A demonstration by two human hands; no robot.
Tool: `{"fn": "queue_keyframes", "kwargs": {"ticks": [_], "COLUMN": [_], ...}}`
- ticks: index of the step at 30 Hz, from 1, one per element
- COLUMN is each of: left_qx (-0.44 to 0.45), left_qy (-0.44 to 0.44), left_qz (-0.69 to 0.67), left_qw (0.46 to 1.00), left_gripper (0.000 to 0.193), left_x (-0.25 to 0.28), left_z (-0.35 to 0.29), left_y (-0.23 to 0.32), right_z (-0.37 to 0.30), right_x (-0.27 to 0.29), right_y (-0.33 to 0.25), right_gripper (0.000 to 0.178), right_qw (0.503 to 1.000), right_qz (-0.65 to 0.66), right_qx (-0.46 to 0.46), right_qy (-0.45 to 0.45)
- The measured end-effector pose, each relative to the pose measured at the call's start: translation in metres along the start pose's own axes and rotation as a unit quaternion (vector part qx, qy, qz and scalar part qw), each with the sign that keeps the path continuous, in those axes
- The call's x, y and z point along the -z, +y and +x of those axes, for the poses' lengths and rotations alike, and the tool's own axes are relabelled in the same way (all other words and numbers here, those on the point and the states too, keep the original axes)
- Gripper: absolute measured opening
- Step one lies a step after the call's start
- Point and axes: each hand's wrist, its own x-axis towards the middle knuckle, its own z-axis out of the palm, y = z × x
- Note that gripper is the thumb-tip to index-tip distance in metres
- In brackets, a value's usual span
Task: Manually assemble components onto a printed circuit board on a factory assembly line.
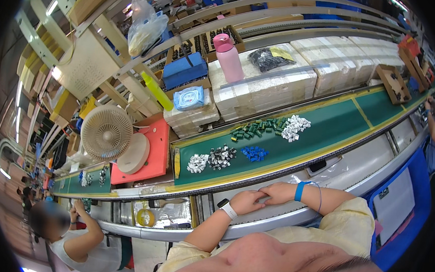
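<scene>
Green conveyor belt (328, 124) crosses bench, far of hands; left hand (246, 201) and right hand (279, 192) rest touching on near rail, fingers loosely curled, holding nothing; blue parts (254, 152) and grey parts (222, 156) lie just beyond; seemingly waiting; picking needs forward reach

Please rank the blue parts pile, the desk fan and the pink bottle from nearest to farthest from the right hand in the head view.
1. Blue parts pile, on the green belt just beyond the right hand.
2. Pink bottle, far back on the white boxes.
3. Desk fan, far left.
</scene>
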Motion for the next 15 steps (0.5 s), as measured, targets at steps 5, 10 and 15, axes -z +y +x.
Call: {"fn": "queue_keyframes", "kwargs": {"ticks": [5,10,15], "left_qx": [-0.006,-0.016,-0.008], "left_qy": [-0.007,0.001,-0.004], "left_qz": [0.0,-0.01,-0.013], "left_qw": [1.0,1.0,1.0], "left_gripper": [0.034,0.031,0.03], "left_x": [0.0024,-0.0001,0.0018], "left_z": [0.0012,0.0018,0.002], "left_y": [0.0036,-0.0019,0.0], "right_z": [0.0006,0.0023,0.0028], "right_x": [0.0,-0.0012,-0.0031], "right_y": [0.0014,0.003,0.004], "right_gripper": [0.047,0.042,0.042], "right_qw": [0.999,1.0,1.0], "right_qz": [-0.026,-0.026,-0.025], "right_qx": [-0.008,0.004,0.006], "right_qy": [-0.029,-0.004,-0.003]}}
